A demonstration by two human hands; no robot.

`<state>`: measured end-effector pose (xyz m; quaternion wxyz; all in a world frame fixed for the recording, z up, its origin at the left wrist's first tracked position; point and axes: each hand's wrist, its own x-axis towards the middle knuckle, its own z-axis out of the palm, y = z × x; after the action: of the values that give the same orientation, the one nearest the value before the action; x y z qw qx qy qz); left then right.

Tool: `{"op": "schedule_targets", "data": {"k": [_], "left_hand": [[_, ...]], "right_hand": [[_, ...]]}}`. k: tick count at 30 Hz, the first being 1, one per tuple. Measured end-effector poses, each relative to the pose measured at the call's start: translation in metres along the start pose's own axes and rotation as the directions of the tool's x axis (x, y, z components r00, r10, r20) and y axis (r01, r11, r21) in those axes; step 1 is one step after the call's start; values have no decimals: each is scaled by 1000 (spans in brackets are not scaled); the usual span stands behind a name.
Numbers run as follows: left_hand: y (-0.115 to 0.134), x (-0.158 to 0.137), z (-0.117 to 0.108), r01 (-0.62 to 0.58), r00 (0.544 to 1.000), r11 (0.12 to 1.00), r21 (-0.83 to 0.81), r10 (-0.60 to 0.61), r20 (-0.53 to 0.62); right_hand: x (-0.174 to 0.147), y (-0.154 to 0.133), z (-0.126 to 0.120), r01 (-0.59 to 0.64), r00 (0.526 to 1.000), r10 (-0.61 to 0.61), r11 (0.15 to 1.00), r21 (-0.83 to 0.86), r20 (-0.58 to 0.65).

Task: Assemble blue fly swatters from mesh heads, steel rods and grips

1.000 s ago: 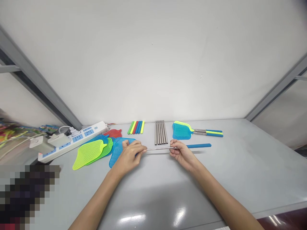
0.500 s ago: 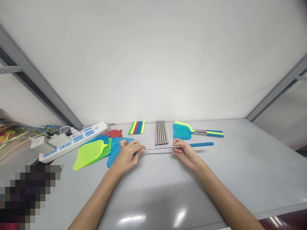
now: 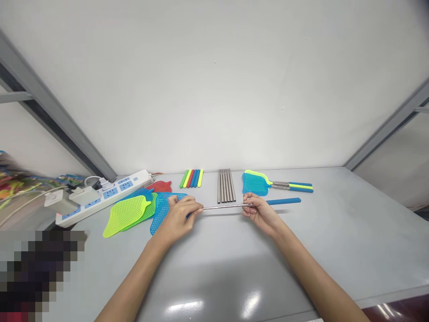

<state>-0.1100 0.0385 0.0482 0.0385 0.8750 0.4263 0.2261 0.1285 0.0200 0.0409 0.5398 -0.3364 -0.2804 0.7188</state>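
Observation:
Between my two hands a fly swatter with a telescopic metal rod [image 3: 223, 207] is held level, just above the table. My left hand [image 3: 181, 217] is closed where the rod meets the blue perforated swatter head [image 3: 162, 212], partly covering that joint. The fingers of my right hand [image 3: 256, 212] pinch the other end of the rod, close to its blue handle [image 3: 284, 201], which sticks out to the right. Left of my left hand lie loose swatter heads: a yellow one [image 3: 127, 215], a green one [image 3: 152, 209] and a red one [image 3: 162, 186], with another blue one partly hidden.
Behind my hands, several coloured handle sleeves [image 3: 191, 178] and several metal rods [image 3: 226, 186] lie in rows on the grey table [image 3: 351, 232]. Assembled swatters [image 3: 256, 184] are stacked at the back right. A power strip [image 3: 109, 194] with plugged-in adapters stands at left.
My right hand and the blue handle have shifted very slightly to the right. The left hand's grip looks the same.

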Motion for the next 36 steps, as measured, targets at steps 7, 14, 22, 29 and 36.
{"op": "schedule_targets", "data": {"k": [7, 14, 22, 29, 36], "left_hand": [[-1, -3, 5, 10, 1000, 1000, 25, -10, 12], [11, -6, 9, 37, 999, 999, 38, -36, -25], [28, -4, 21, 21, 997, 1000, 20, -20, -72], [33, -4, 22, 79, 991, 993, 85, -70, -112], [32, -5, 25, 67, 987, 992, 111, -50, -151]], "right_hand": [[0, 9, -2, -49, 999, 49, 998, 36, 2], [-2, 12, 1, -84, 995, 86, 996, -29, 53], [-2, 18, 6, -120, 986, 115, 992, 37, 117], [-2, 26, 9, -157, 979, 139, 981, 115, 149], [-4, 27, 11, -161, 981, 144, 979, 129, 130]]}}
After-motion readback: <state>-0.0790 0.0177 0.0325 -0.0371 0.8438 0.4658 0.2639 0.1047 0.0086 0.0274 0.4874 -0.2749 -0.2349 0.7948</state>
